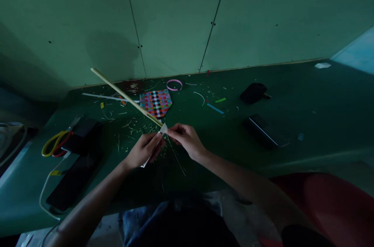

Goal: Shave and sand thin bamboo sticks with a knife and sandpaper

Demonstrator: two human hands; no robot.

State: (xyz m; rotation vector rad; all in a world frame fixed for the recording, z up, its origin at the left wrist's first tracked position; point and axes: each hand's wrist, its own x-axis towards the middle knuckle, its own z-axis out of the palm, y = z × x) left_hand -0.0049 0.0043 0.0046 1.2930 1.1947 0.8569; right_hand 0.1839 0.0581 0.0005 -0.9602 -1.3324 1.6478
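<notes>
My left hand [146,149] is closed on a pale strip [163,128], its thumb on top near the lower end of a long light stick [122,94]. The stick slants up to the left over the table. At the strip's upper end, the thumb and fingers of my right hand [184,138] pinch it from the right side. A woven multicoloured checkered piece [156,103] with a pointed end lies just behind the stick. Part of the strip is hidden under the left fingers.
Scissors with yellow and red handles [55,143] lie at the left beside dark objects and a cable. Thin shavings and coloured strips are scattered mid-table [216,142]. A pink ring [174,85] stands behind; a dark pouch [253,93] and dark case [261,132] lie right.
</notes>
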